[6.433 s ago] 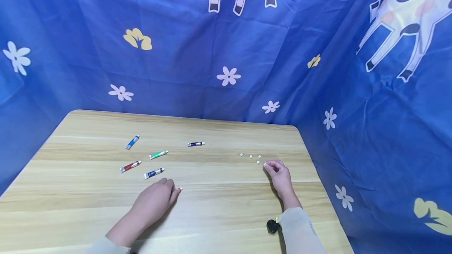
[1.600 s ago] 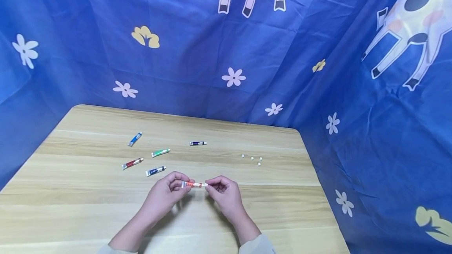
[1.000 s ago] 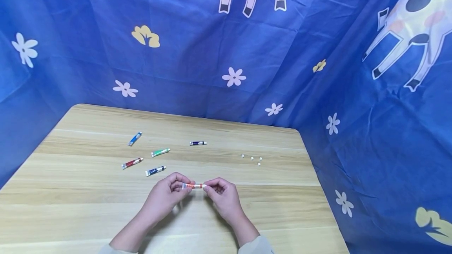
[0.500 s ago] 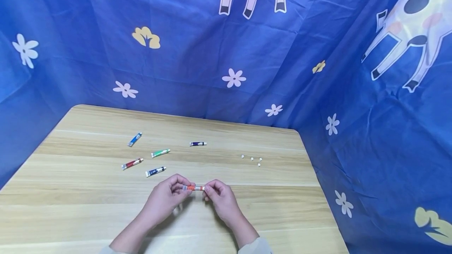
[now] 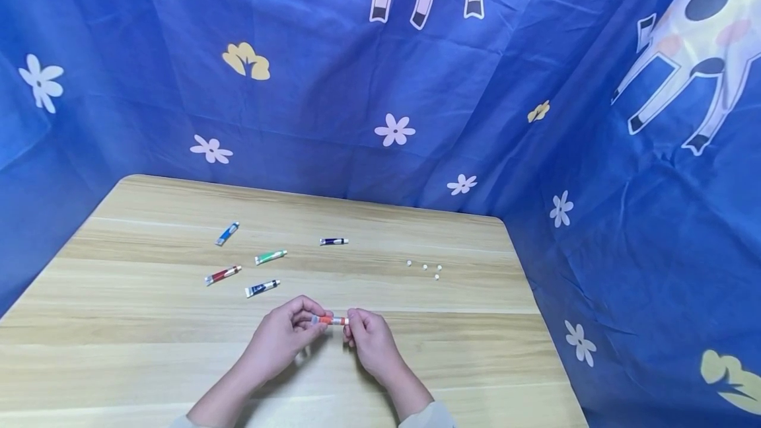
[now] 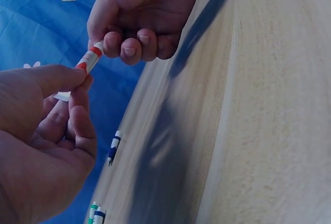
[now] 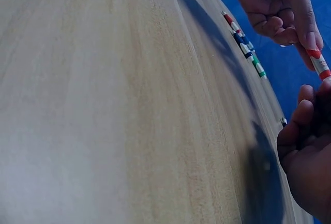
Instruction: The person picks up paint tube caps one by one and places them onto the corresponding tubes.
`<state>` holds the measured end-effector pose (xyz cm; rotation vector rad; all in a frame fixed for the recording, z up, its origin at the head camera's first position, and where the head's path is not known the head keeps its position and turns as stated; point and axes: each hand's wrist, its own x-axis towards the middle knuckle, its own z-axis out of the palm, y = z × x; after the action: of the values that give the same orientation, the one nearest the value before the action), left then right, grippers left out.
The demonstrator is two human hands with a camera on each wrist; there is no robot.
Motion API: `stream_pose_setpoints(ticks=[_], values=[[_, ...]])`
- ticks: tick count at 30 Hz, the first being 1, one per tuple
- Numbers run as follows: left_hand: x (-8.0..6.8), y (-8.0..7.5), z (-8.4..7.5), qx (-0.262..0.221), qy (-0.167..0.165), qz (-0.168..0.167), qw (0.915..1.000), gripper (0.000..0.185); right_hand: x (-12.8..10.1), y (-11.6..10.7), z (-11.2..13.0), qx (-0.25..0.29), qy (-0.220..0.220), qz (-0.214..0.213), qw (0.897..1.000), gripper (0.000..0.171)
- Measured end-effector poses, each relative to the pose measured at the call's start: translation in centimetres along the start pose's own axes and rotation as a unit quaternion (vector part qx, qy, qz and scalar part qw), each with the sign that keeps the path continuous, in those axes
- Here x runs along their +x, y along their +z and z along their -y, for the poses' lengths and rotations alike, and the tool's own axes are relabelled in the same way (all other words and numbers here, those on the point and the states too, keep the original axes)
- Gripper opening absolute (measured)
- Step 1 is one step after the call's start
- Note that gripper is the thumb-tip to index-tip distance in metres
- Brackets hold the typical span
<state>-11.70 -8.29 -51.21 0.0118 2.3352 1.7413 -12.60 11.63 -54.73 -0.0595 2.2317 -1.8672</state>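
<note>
Well short of the table's far edge (image 5: 321, 202), the orange tube (image 5: 335, 321) ran roughly parallel, left hand (image 5: 278, 337) pinching its body, right hand (image 5: 376, 347) its tip.

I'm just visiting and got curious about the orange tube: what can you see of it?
The orange tube is slim, with orange and pale bands, perhaps of thin metal or plastic. It is held above the table, crosswise between the hands. The left hand pinches its body near the flat, pale end; the right hand holds the white tip, partly hiding it, so I can't tell whether it's capped.
</note>
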Motion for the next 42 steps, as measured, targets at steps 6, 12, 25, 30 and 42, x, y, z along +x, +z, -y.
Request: stream_pose_setpoints(ticks=[6, 12, 25, 30, 42], values=[[0.1, 0.2, 0.1, 0.008, 0.000, -0.003, 1.0000, 0.020, -0.2, -0.3, 0.2, -0.001, 0.003, 0.003, 1.000, 0.050], [0.2, 0.4, -0.1, 0.001, -0.009, -0.003, 1.0000, 0.021, 0.0, -1.2, 0.4, 0.006, 0.003, 0.028, 1.000, 0.053], [0.3, 0.2, 0.1, 0.004, -0.021, -0.014, 0.9997, 0.022, 0.5, -2.7, 0.3, 0.023, -0.050, 0.066, 0.996, 0.045], [0.4, 0.2, 0.1, 0.003, -0.022, -0.013, 0.9997, 0.023, 0.3, -2.5, 0.3, 0.024, -0.085, 0.043, 0.995, 0.034], [0.4, 0.3, -0.1, 0.004, -0.028, -0.014, 0.9995, 0.025, 0.2, -2.4, 0.6, -0.004, -0.070, 0.010, 0.997, 0.017]])
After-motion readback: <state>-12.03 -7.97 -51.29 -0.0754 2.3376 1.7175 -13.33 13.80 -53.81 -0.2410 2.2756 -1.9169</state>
